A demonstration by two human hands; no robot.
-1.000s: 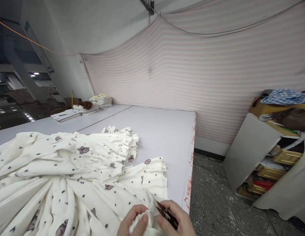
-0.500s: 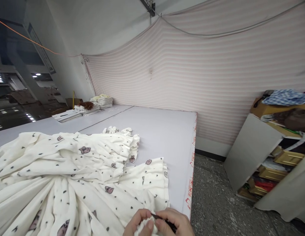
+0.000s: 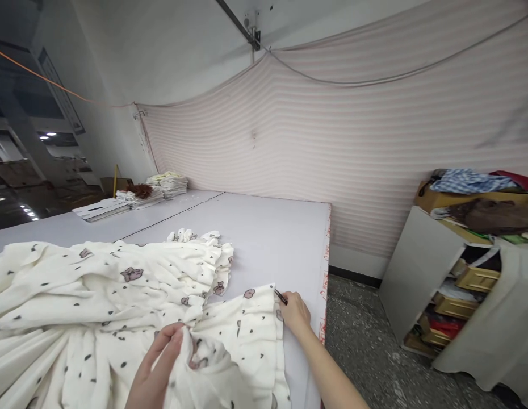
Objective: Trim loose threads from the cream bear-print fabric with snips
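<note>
1. The white printed garment lies bunched across the near left part of the grey cutting table, its ruffled hem reaching toward the table's right edge.
2. 1 second ago both hands sat close together at the bottom of the view, working 1 small bunch of cloth; now they are well apart.
3. The left hand has moved left and grips a raised fold of the garment, fingers curled over the cloth and thumb beneath.
4. The right hand has reached forward to the far corner of the ruffled hem, near the table's right edge. It is closed around a small dark tool, whose tip pokes out just beside the hem corner; whether the tip touches the cloth cannot be told.
5. Earlier the same dark tool was held low, close to the left hand's fingers.
6. The view has tilted slightly, so the stacks of folded cloth at the table's far end and the shelf unit on the right sit a little differently in frame.
</note>
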